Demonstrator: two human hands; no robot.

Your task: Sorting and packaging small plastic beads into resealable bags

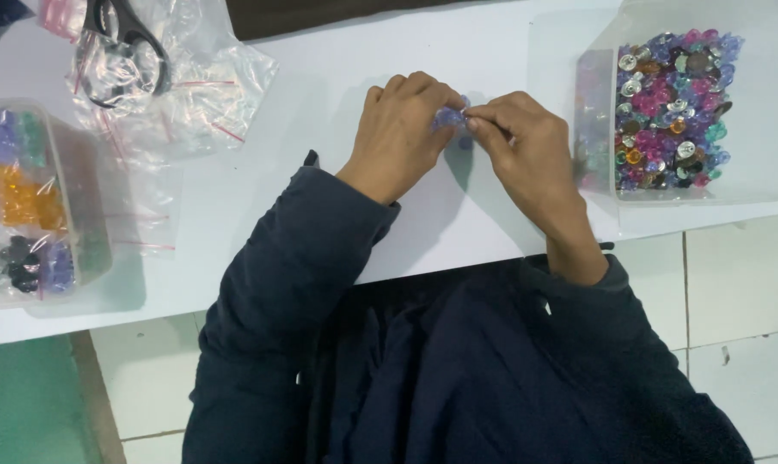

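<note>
Nearest to us, our dark blue sleeves (294, 258) run up from the bottom of the frame to the table (423, 223), and at the centre top our two hands meet over its white surface. Our left hand (398, 133) is curled nearly closed, fingers folded round a small cluster of pale purple beads (449, 116) that peeps out between the hands. Our right hand (526, 142) is closed to a pinch, thumb and forefinger tips pressed on the same cluster from the other side. To work this well, we judge it best to keep the pinch light and close over the table, so a slipped bead falls only a little way, and to steady the piece with the left hand while the right does the fine work. Farther off, at the upper right, a clear box (750, 172) holds mixed coloured gems. At the left edge a second clear container (88, 232) holds sorted beads, and in the upper left corner scissors (135, 47) lie among clear plastic bags (208, 86).
</note>
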